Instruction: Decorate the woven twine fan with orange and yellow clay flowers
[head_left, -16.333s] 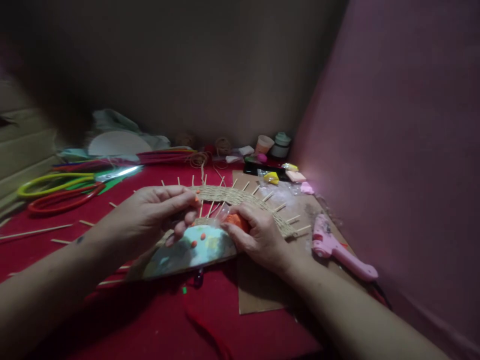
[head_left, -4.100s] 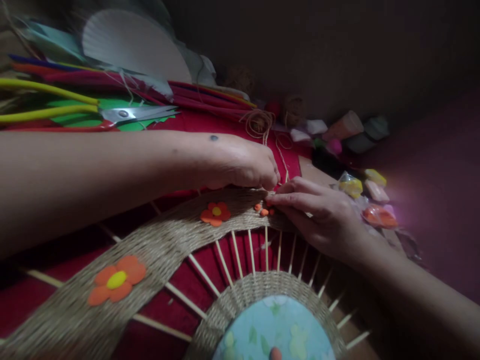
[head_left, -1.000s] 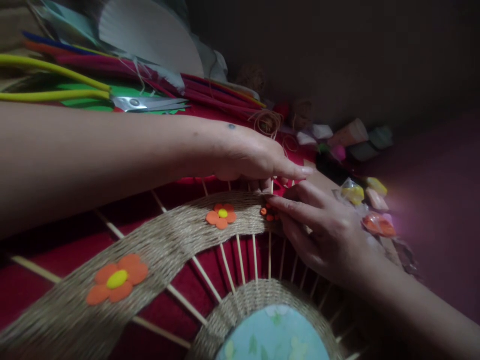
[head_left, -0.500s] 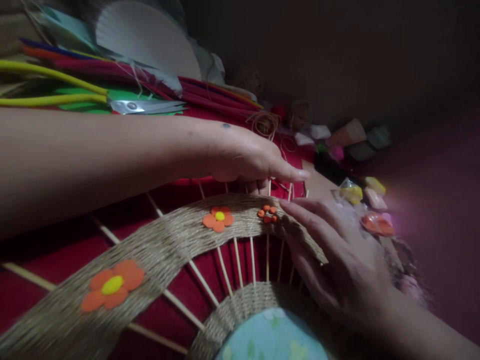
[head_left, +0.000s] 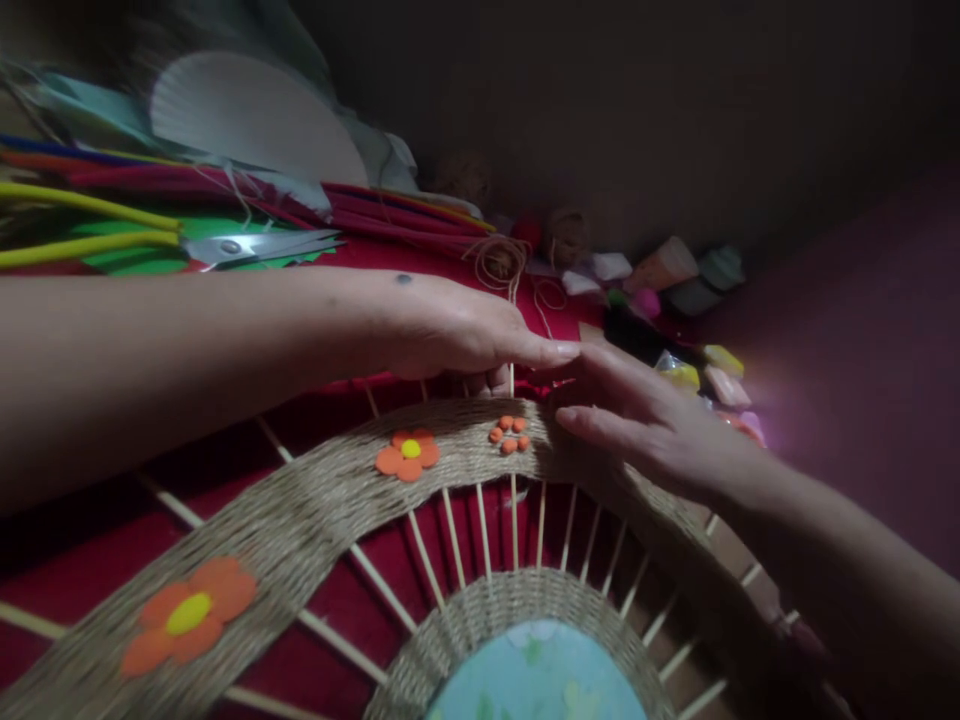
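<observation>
Nearest the camera: a pale blue disc [head_left: 536, 675] ringed with woven twine, thin sticks [head_left: 515, 525] fanning outward from it to a broad woven band [head_left: 315, 500]. On that band, an orange flower with a yellow centre [head_left: 187, 612] low on the left, a second one [head_left: 407, 454] further up, and beside it a cluster of small orange petals [head_left: 509, 435] with no centre yet.

Likely risks, judged from this layout: loose petals nudged out of their ring by a fingertip passing just beside them; soft pieces flattened or smeared under a careless press; a sleeve or wrist dragging across the finished flower; a stick end snagging a finger at the band's outer edge.

Left hand [head_left: 450, 330] reaching in from the left, forearm level above the band, palm down, fingers straight and held together, tips hovering just past the petal cluster; empty as far as visible. Right hand [head_left: 652, 430] coming from the lower right, palm down, fingers spread loosely and extended toward the left fingertips, almost touching them, pinching nothing visible.

Beyond the hands: scissors [head_left: 255, 245] with yellow handles on coloured sheets, a white fan-shaped piece [head_left: 255, 120], coils of twine [head_left: 499, 262], and small coloured lumps [head_left: 701, 365] along the dark far wall.
</observation>
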